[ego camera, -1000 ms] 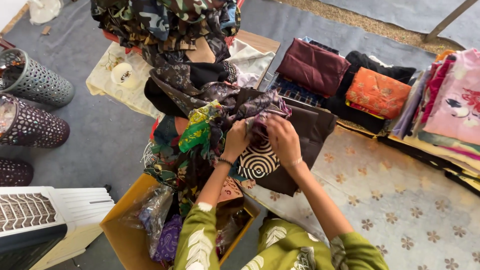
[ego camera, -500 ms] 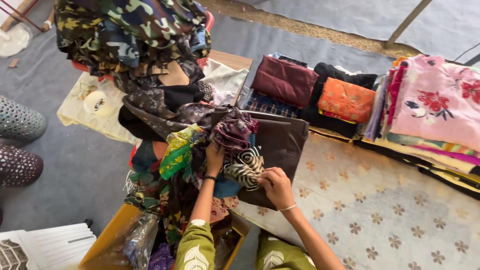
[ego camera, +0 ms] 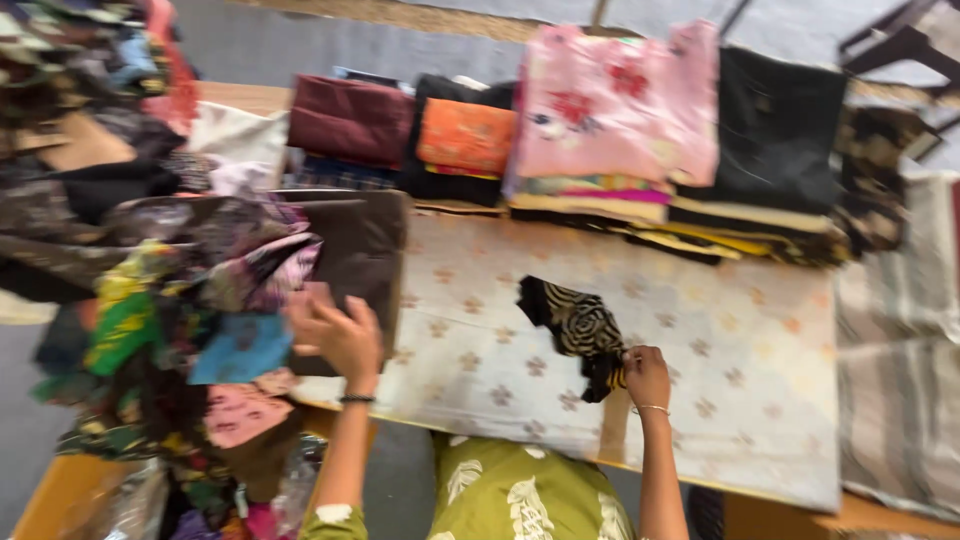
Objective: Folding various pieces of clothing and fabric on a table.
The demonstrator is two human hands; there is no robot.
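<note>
Two hands apart over cloth pieces on a bench.

The right hand [ego camera: 647, 377] is closed on the corner of a black-and-cream striped cloth piece [ego camera: 578, 325], which lies crumpled on the pale flower-patterned cloth [ego camera: 700, 330] covering the bench [ego camera: 790, 515], near its front edge. The left hand [ego camera: 340, 335] is well apart from it, fingers spread and open, resting against the heap of mixed colourful scraps [ego camera: 200, 320] at the left side; it grips nothing that I can see. Behind, along the far edge, stand folded stacks: a maroon one [ego camera: 350, 120], an orange one [ego camera: 465, 135], a pink flowered one [ego camera: 610, 105] and a black one [ego camera: 780, 125]. The picture is blurred, so finer details are not clear.
</note>
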